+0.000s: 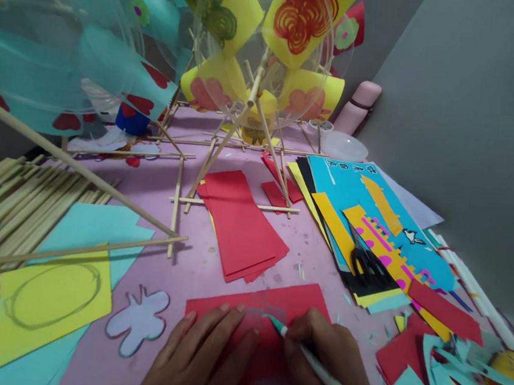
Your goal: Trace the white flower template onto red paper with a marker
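A sheet of red paper (305, 298) lies on the table right before me, with faint lines drawn near its middle. My left hand (203, 358) rests flat on the left part of the sheet, fingers stretched out. In my right hand (326, 359) is a white marker (329, 376) with a green tip, which touches or almost touches the paper. A butterfly-shaped paper cutout (139, 320) lies left of my left hand. Beyond the sheet is a stack of red paper strips (242, 224).
Wheels of clear discs with yellow papers (298, 19) and blue papers stand on stick frames at the back. Bundled sticks (16, 210) and a yellow sheet (55, 300) lie left. Scissors (371, 269) lie on coloured sheets at right, near paper scraps (439, 377).
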Demonstrator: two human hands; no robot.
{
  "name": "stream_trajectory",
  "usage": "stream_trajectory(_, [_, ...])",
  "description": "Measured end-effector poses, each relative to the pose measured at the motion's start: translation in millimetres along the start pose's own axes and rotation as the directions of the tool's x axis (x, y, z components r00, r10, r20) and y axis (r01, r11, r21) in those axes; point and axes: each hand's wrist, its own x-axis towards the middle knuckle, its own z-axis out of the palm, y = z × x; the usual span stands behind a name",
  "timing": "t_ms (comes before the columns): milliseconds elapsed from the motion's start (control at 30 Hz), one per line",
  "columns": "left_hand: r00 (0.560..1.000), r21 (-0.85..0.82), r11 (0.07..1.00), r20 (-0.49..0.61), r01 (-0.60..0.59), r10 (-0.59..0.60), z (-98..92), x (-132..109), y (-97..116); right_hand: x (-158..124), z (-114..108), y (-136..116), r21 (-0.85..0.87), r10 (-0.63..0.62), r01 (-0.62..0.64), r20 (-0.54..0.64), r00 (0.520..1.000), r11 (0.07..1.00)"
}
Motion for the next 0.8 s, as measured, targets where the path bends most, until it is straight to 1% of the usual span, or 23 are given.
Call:
stream_trajectory(167, [1.000, -0.013, 1.000, -0.007, -0.001, 0.001, 0.5, -3.4, -0.6, -1.9, -0.1, -0.1, 0.014, 0.019, -0.019, -0.025, 0.999, 1.000])
stream_trajectory(267, [1.000, -0.023, 1.000, 0.024, -0.004, 0.005, 0.5, -4.7, -0.1, -3.7, 1.0, 1.8, 0.020, 0.023, -0.022, -0.025, 0.999, 1.000])
stream_trajectory(333, [1.000, -0.023, 1.000, 0.006, -0.003, 0.003, 0.1, -3.4, 0.5, -5.2, 1.2, 3.2, 0.034, 0.011, -0.011, -0.008, 1.000, 0.999])
stream_trajectory(433, [1.000, -0.019, 1.000, -0.025, 0.007, -0.007, -0.6, 0.4, 1.4, -7.0, 0.5, 3.8, 0.010, -0.019, 0.019, -0.025, 1.000, 1.000])
stream_trajectory(800, [1.000, -0.009, 1.000, -0.013, 0.009, -0.009, -1.1, 0.8, 1.9, -4.7, -0.1, 1.2, 0.082, -0.008, 0.011, -0.030, 1.000, 0.997])
